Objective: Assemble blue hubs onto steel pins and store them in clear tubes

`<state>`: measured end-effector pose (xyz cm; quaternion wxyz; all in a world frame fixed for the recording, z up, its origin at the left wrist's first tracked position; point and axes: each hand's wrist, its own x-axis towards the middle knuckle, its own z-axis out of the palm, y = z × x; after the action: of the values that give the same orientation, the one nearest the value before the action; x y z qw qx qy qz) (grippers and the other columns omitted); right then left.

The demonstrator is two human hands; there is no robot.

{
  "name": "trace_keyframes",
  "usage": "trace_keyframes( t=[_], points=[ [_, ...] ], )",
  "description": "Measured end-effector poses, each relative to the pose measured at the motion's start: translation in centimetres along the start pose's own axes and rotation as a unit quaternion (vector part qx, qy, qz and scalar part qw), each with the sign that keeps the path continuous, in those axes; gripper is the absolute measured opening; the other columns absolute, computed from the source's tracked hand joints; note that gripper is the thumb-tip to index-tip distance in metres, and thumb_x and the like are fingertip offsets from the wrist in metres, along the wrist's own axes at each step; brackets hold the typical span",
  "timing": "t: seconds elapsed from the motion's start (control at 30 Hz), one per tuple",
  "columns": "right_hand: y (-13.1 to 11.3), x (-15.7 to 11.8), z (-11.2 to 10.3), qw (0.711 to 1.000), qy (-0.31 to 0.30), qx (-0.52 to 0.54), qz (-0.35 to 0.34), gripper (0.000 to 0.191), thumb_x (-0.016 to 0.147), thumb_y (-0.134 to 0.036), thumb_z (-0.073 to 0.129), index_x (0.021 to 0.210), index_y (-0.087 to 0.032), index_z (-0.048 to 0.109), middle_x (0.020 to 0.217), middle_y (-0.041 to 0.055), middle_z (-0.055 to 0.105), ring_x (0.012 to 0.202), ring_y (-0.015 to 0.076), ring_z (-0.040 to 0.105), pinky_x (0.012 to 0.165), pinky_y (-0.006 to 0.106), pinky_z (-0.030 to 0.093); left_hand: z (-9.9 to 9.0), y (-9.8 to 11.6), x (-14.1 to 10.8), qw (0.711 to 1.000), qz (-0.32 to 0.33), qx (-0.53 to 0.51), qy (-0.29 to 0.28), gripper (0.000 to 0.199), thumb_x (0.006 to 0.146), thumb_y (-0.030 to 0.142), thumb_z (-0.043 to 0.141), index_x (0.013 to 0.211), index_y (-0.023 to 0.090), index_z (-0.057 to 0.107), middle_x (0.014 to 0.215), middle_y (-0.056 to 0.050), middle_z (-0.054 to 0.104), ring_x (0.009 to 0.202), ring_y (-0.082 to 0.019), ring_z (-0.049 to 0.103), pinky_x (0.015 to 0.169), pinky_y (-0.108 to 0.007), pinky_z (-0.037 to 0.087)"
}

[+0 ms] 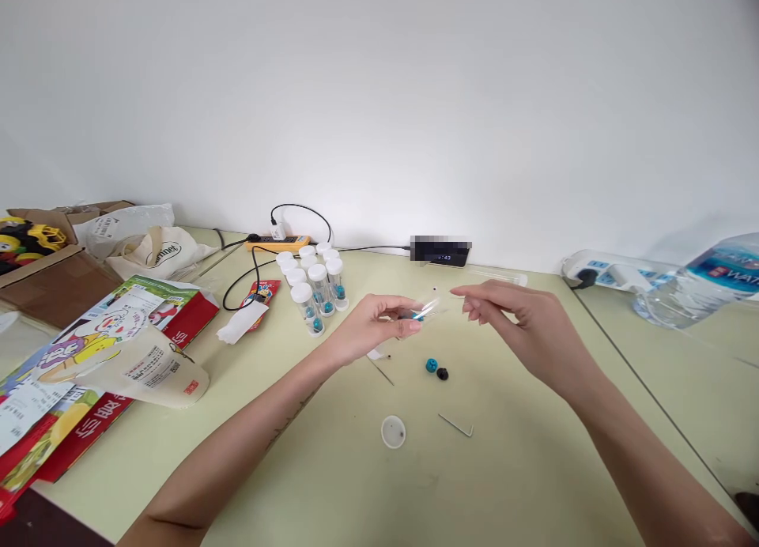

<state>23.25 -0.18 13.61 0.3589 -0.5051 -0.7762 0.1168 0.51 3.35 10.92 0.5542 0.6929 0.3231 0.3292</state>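
Observation:
My left hand [385,326] is closed on a shiny clear plastic piece [432,305] with something blue at its base; whether it is a tube or a bag I cannot tell. To its right hovers my right hand [504,314], thumb and fingertips pinched together, and anything between them is too small to name. Below the hands lie a round blue part [432,365] and a black part [443,374], side by side. Nearer me are a white round cap [393,432] with a dark speck in it and an L-shaped hex key [456,426]. A thin rod [380,371] rests below my left hand.
Several clear white-capped tubes [319,282] with blue parts stand left of my hands. Behind are a phone [444,253], a clear tube [498,276] and a yellow power strip [278,245]. A tilted cup [160,369] lies left; a water bottle [700,282] lies right.

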Motion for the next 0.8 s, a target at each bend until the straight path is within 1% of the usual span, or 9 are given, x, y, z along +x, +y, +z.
trace_keyframes(
  t=[0.17,0.37,0.47,0.53,0.63,0.73,0.8],
  points=[
    [-0.5,-0.1,-0.4,1.000,-0.026,0.013,0.011,0.026,0.091,-0.030,0.043,0.104,-0.029,0.066,0.086,0.0016,0.065,0.074,0.0151,0.062,0.063,0.028,0.049,-0.2,0.3,-0.4,1.000,-0.006,0.017,0.015,0.035,0.076,0.032,0.065,0.107,0.017,0.067,0.100,-0.008,0.066,0.086,-0.018,0.057,0.073,-0.028,0.044],
    [-0.8,-0.2,0.0,0.997,-0.073,0.023,-0.028,0.030,0.092,-0.024,0.040,0.107,-0.029,0.065,0.085,0.0020,0.065,0.073,0.0154,0.061,0.063,0.028,0.049,0.0,0.6,-0.8,0.999,0.003,0.019,0.032,0.035,0.072,0.031,0.067,0.104,0.018,0.068,0.090,-0.006,0.066,0.080,-0.018,0.058,0.067,-0.027,0.045],
    [-1.1,-0.4,0.3,0.994,-0.097,0.020,-0.044,0.031,0.092,-0.022,0.038,0.106,-0.028,0.064,0.085,0.0029,0.063,0.073,0.0162,0.060,0.061,0.029,0.048,0.0,0.5,-0.8,1.000,0.007,0.017,0.022,0.035,0.068,0.031,0.072,0.101,0.019,0.069,0.085,-0.004,0.066,0.079,-0.017,0.058,0.071,-0.029,0.047],
    [-1.2,-0.5,0.4,0.992,-0.111,0.008,-0.058,0.031,0.093,-0.021,0.037,0.105,-0.028,0.064,0.084,0.0030,0.062,0.069,0.0156,0.058,0.058,0.029,0.046,-0.1,0.3,-0.8,1.000,0.008,0.002,0.008,0.036,0.065,0.030,0.074,0.099,0.019,0.070,0.083,-0.003,0.065,0.076,-0.016,0.058,0.072,-0.029,0.047],
    [-1.2,-0.6,0.3,0.987,-0.141,0.008,-0.075,0.031,0.093,-0.021,0.036,0.106,-0.028,0.064,0.080,0.0028,0.058,0.060,0.0135,0.053,0.052,0.026,0.043,-0.3,0.0,-0.6,0.999,-0.017,-0.029,-0.018,0.038,0.066,0.032,0.074,0.102,0.018,0.070,0.082,-0.005,0.066,0.074,-0.016,0.058,0.069,-0.029,0.047],
    [-1.1,-0.5,0.1,0.981,-0.187,0.031,-0.048,0.031,0.090,-0.021,0.041,0.110,-0.030,0.063,0.068,-0.0005,0.049,0.053,0.0114,0.046,0.046,0.023,0.039,-0.4,-0.4,-0.5,0.996,-0.056,-0.054,-0.041,0.038,0.068,0.033,0.072,0.103,0.017,0.070,0.084,-0.007,0.067,0.073,-0.016,0.058,0.067,-0.029,0.047],
    [-0.9,-0.4,-0.1,0.967,-0.249,0.064,-0.006,0.034,0.089,-0.020,0.041,0.115,-0.030,0.061,0.058,-0.0041,0.038,0.047,0.0098,0.038,0.042,0.021,0.035,-0.4,-0.6,-0.5,0.993,-0.076,-0.074,-0.054,0.038,0.067,0.033,0.074,0.102,0.016,0.070,0.084,-0.008,0.067,0.073,-0.016,0.058,0.069,-0.029,0.046]
  ],
)
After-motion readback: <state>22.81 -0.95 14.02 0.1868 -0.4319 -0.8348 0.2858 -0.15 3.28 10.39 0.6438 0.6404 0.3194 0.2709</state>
